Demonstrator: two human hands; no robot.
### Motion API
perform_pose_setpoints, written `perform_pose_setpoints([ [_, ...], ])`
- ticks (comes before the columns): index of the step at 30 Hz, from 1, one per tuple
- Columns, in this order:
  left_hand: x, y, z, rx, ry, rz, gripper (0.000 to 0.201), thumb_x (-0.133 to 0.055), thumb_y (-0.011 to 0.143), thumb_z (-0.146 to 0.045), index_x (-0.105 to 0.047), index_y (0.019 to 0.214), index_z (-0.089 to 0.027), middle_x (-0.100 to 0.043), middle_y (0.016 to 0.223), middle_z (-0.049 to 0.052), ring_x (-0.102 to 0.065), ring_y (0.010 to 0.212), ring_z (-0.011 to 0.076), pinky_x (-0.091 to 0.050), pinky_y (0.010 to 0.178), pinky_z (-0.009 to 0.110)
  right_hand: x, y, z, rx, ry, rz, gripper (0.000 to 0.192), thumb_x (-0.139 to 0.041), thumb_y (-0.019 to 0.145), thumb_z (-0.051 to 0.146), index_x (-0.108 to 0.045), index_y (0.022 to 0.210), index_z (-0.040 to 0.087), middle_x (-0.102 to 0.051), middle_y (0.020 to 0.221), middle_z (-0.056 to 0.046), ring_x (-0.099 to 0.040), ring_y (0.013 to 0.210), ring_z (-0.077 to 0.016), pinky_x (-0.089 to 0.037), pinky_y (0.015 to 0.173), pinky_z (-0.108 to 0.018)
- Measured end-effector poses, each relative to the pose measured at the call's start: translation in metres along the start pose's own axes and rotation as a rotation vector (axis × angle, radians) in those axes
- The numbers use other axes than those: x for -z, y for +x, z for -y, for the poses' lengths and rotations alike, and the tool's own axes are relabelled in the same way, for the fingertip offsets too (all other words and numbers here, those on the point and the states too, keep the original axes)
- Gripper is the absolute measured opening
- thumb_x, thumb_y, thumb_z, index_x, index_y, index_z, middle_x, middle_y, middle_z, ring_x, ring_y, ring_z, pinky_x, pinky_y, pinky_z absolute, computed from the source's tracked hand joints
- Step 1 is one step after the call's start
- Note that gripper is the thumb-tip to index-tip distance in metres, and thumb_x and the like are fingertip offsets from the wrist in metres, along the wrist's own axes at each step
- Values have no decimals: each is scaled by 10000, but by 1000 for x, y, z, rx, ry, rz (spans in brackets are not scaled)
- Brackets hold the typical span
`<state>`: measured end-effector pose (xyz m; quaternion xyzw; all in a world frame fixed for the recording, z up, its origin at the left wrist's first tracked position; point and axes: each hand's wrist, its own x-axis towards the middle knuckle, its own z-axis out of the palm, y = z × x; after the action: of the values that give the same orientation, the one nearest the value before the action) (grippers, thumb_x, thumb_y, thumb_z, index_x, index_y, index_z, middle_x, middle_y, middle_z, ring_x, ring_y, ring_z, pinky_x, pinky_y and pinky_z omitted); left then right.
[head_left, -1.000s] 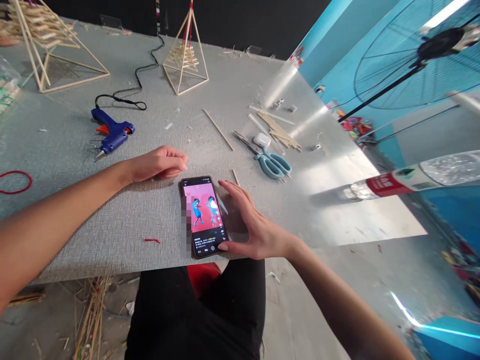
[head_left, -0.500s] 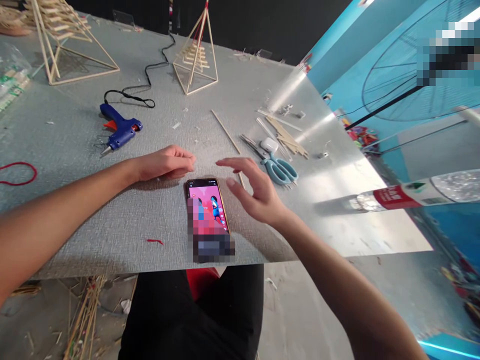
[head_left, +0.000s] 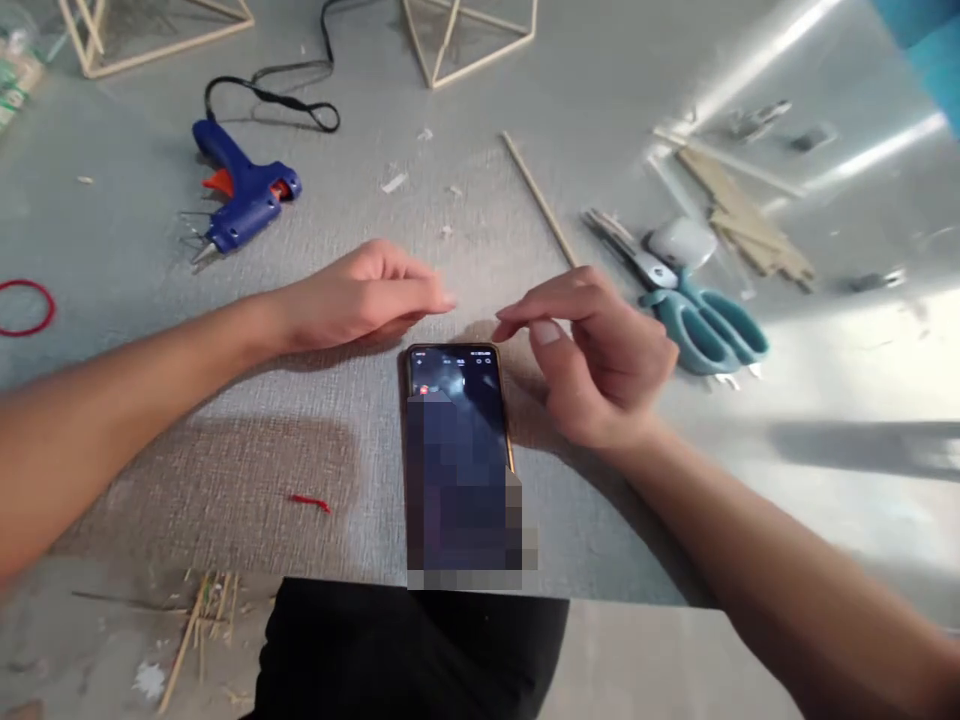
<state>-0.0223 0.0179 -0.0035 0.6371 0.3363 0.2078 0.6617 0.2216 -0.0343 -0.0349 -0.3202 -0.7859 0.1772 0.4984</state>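
Two bare hands rest over a grey table [head_left: 150, 450], listed from left to right.

Red band [head_left: 26, 306]: lies flat at the far left edge, well apart from both hands.

Glue gun [head_left: 244, 200]: blue, on its side, nozzle pointing toward the left; its black cord [head_left: 285, 90] loops behind it.

Red scrap [head_left: 309, 501]: small, near the table's front edge, left of the phone.

Left hand [head_left: 360, 300]: palm down on the table, fingers loosely curled, grasping nothing; its fingertips end just above the phone's top left corner.

Phone [head_left: 457, 440]: flat on the table between the two forearms, screen up and dark, its lower end at the front edge. Neither hand touches it, as far as can be seen.

Stick [head_left: 538, 198]: thin, wooden, slanting away behind the right hand.

Right hand [head_left: 592, 355]: raised just right of the phone's top, fingers bent inward and loose, holding nothing.

Scissors [head_left: 697, 320]: teal handles, lying just right of the right hand, beside a white case [head_left: 682, 243].

Flat sticks [head_left: 750, 225]: a pale pile further right.
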Motion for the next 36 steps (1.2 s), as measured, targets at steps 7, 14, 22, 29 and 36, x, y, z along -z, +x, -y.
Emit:
perform_pose_setpoints([
  [7, -3, -3, -13, 41, 105, -33, 507, -660, 926, -328, -353, 543, -203, -279, 495, -61, -248, 452, 48, -168, 449, 250, 6, 9, 2, 48, 0, 92, 179, -545, 1013, 198, -710, 1075, 236, -767, 912, -53, -680, 856, -231, -554, 820, -446],
  [14, -4, -6, -14, 34, 111, -35, 472, -643, 901, -310, -367, 535, -199, -292, 491, -65, -253, 453, 44, -170, 453, 235, 5, 14, 3, 125, 8, 141, 153, -554, 991, 192, -696, 1045, 212, -761, 920, -36, -679, 847, -190, -553, 827, -394],
  [22, -2, -6, -11, 35, 96, -37, 474, -651, 908, -314, -378, 538, -199, -295, 485, -61, -258, 461, 51, -192, 445, 230, 7, 12, 5, 102, 38, 419, 664, -770, 874, 596, -572, 1382, 217, -670, 1330, -138, -615, 1267, -317, -482, 1111, -535],
  [29, -2, -5, -11, 11, 91, -37, 484, -671, 903, -313, -376, 537, -196, -300, 484, -64, -248, 470, 54, -193, 459, 237, 5, 8, 1, 96, 2, 510, 937, -817, 803, 653, -434, 1546, 230, -521, 1517, -188, -488, 1404, -376, -406, 1188, -616],
  [36, -3, -6, -14, 30, 89, -29, 472, -657, 906, -320, -377, 545, -201, -294, 484, -68, -238, 469, 56, -178, 462, 241, 5, 9, 2, 105, 44, 452, 674, -675, 939, 558, -498, 1486, 205, -584, 1462, -175, -536, 1374, -344, -441, 1169, -597],
])
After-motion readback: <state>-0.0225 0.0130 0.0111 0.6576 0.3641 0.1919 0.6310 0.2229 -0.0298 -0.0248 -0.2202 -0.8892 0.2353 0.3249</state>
